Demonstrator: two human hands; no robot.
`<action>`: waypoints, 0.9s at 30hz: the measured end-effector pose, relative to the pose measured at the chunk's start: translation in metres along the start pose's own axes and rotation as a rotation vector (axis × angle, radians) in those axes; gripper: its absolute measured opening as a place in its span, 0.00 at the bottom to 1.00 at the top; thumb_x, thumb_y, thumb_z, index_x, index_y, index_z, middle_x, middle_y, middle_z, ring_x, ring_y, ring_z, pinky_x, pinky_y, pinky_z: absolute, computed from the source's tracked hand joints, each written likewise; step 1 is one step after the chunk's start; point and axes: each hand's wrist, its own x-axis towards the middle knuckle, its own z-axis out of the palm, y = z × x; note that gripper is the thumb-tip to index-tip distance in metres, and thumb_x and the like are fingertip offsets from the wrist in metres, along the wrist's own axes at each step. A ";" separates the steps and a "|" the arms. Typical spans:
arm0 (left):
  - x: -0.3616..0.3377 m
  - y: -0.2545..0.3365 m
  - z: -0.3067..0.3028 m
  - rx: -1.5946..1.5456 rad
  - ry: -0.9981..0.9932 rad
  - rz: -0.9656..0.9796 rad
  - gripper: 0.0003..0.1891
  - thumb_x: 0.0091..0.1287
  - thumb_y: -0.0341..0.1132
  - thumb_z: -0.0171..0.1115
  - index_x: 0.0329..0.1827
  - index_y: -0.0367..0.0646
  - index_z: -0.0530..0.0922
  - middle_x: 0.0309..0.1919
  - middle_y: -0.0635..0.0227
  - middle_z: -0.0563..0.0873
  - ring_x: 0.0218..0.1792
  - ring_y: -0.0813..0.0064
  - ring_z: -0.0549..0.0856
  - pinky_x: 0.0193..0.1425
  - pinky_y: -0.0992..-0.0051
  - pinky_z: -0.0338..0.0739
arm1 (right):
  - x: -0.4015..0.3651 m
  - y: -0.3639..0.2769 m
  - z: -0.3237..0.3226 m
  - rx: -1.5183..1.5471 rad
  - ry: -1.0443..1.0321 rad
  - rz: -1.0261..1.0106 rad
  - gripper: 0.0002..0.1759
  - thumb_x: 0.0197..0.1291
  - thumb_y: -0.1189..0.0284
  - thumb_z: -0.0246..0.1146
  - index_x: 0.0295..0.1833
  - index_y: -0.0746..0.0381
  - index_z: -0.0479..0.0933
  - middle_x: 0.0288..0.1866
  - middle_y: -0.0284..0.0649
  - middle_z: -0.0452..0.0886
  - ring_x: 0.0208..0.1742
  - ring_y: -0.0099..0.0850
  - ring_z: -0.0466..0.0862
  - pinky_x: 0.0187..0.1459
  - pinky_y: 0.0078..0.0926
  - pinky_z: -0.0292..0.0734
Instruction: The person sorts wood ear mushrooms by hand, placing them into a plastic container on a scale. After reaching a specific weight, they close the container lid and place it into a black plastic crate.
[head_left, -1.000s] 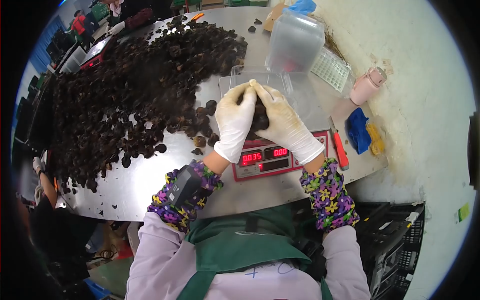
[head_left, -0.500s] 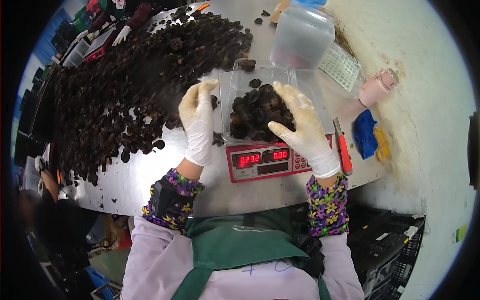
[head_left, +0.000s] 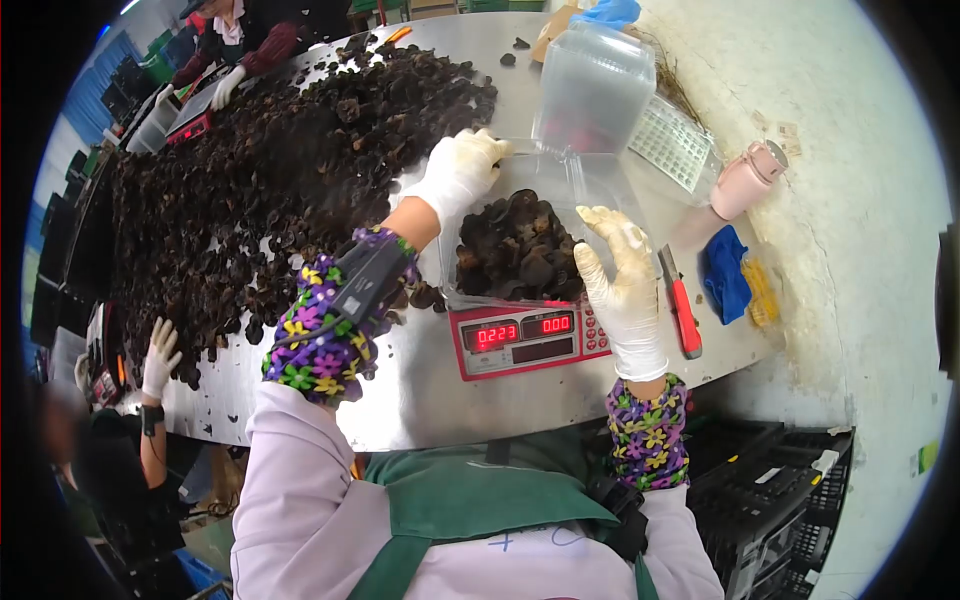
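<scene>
A clear plastic box (head_left: 470, 300) with its lid folded back sits on a red-and-white digital scale (head_left: 530, 352), whose lit display reads 0.223 and 0.00. Inside lies a heap of dark wood ear mushrooms (head_left: 520, 245). My left hand (head_left: 462, 172), in a whitish glove, is at the far left of the box by the lid, its fingers closed on what looks like a dark mushroom piece, mostly hidden. My right hand (head_left: 622, 285), gloved too, stands at the box's right side with fingers apart, holding nothing.
A large mushroom pile (head_left: 250, 190) covers the metal table's left. Stacked clear boxes (head_left: 595, 95) stand behind the scale. To the right are a red-handled knife (head_left: 683, 310), a blue cloth (head_left: 727, 275) and a pink bottle (head_left: 750, 180). Other people work at left (head_left: 160, 360) and far left.
My left hand has moved from beside the box up and right to the lid's far left corner, and closed. My right hand drew back slightly. The display dropped from 0.232 to 0.223.
</scene>
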 end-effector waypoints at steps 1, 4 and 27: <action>0.005 -0.002 0.007 -0.001 -0.001 0.008 0.16 0.63 0.33 0.62 0.54 0.52 0.85 0.52 0.62 0.87 0.52 0.56 0.85 0.56 0.61 0.81 | -0.003 -0.002 -0.003 -0.018 0.009 0.014 0.20 0.68 0.63 0.66 0.62 0.58 0.82 0.61 0.48 0.81 0.65 0.48 0.76 0.68 0.44 0.68; 0.011 -0.010 0.019 -0.016 -0.038 0.016 0.11 0.63 0.35 0.63 0.48 0.50 0.86 0.45 0.60 0.88 0.48 0.55 0.87 0.53 0.61 0.82 | -0.011 0.002 -0.008 0.019 0.000 0.052 0.18 0.69 0.66 0.66 0.61 0.58 0.82 0.60 0.46 0.82 0.65 0.47 0.76 0.68 0.43 0.68; 0.038 -0.016 0.031 0.183 0.053 0.007 0.09 0.64 0.36 0.64 0.45 0.50 0.86 0.40 0.62 0.89 0.43 0.59 0.89 0.49 0.61 0.78 | -0.023 0.005 -0.019 -0.040 0.061 0.041 0.14 0.66 0.73 0.65 0.56 0.57 0.85 0.53 0.41 0.86 0.62 0.45 0.79 0.66 0.42 0.71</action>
